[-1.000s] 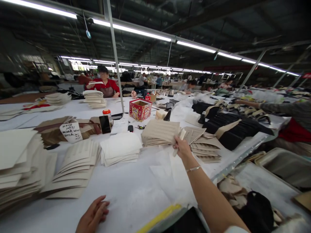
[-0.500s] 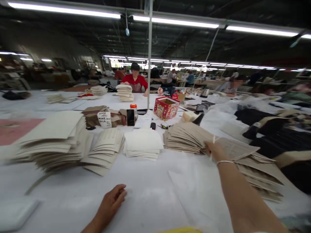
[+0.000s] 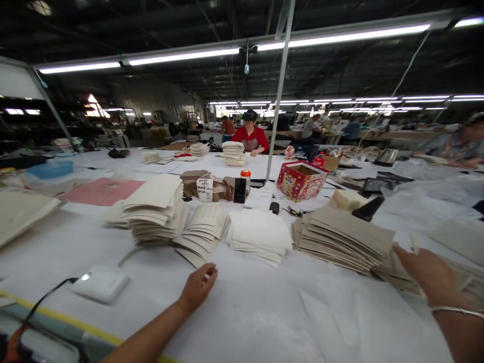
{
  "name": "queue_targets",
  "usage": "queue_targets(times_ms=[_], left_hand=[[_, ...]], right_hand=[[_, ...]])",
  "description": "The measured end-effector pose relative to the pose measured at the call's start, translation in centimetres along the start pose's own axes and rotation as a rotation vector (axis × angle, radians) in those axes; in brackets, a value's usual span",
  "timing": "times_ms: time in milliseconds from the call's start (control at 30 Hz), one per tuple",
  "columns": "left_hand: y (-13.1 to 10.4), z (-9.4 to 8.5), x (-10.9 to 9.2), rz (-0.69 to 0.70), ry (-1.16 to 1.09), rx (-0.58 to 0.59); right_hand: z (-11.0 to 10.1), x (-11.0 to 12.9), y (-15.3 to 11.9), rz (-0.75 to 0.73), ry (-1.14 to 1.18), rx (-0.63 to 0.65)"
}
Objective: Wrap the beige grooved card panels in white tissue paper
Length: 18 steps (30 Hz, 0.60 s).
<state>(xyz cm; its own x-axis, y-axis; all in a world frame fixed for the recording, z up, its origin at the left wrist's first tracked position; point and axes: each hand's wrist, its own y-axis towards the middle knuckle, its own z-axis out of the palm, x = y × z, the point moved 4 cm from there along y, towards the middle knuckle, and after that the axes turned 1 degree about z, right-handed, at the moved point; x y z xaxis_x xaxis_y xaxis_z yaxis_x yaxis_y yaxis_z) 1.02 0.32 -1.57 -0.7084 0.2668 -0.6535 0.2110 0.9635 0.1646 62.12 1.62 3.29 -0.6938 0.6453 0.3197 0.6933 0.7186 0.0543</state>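
Observation:
My left hand (image 3: 198, 286) hovers over or rests on the white tabletop, in front of a fanned stack of cream pieces (image 3: 202, 229). Its fingers are loosely curled with a gap between the tips, and I see nothing held. At the right, my right hand (image 3: 429, 272) has its fingertips at the edge of a fanned stack of beige sheet pieces (image 3: 344, 237). A thin whitish stick (image 3: 415, 243) pokes up from between its fingers; what kind it is cannot be told. More beige pieces (image 3: 469, 277) lie partly hidden behind that hand and wrist.
White pieces (image 3: 259, 229) and a taller cream stack (image 3: 153, 201) stand along the middle. Behind them are a phone (image 3: 239, 190), a red patterned box (image 3: 302, 181) and a metal pole (image 3: 280, 96). A white device (image 3: 101, 286) lies left. A person in red (image 3: 249, 136) works across the table.
The view has swung left, bringing the white device and blue basin into sight. My right hand has moved along the beige pieces, still with the stick. The left hand stays loosely curled.

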Motion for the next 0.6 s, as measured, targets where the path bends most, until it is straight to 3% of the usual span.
queue_targets(times_ms=[67, 167, 300, 433, 600], left_hand=[[3.8, -2.5, 0.5, 0.056, 0.415, -0.092], [10.1, -4.8, 1.6, 0.032, 0.544, -0.099], [15.7, -4.4, 3.2, -0.047, 0.657, 0.025], [17.6, -3.4, 4.2, -0.082, 0.742, 0.174], [17.5, -4.2, 4.7, -0.004, 0.771, 0.214]], right_hand=[[-0.7, 1.9, -3.1, -0.081, -0.047, -0.009], [0.9, 6.3, -9.3, -0.325, -0.097, 0.096], [5.8, 11.7, -17.9, -0.51, -0.1, 0.292], [9.8, 15.5, -23.3, -0.578, -0.128, 0.399], [12.3, 18.9, -25.5, -0.57, -0.149, 0.41]])
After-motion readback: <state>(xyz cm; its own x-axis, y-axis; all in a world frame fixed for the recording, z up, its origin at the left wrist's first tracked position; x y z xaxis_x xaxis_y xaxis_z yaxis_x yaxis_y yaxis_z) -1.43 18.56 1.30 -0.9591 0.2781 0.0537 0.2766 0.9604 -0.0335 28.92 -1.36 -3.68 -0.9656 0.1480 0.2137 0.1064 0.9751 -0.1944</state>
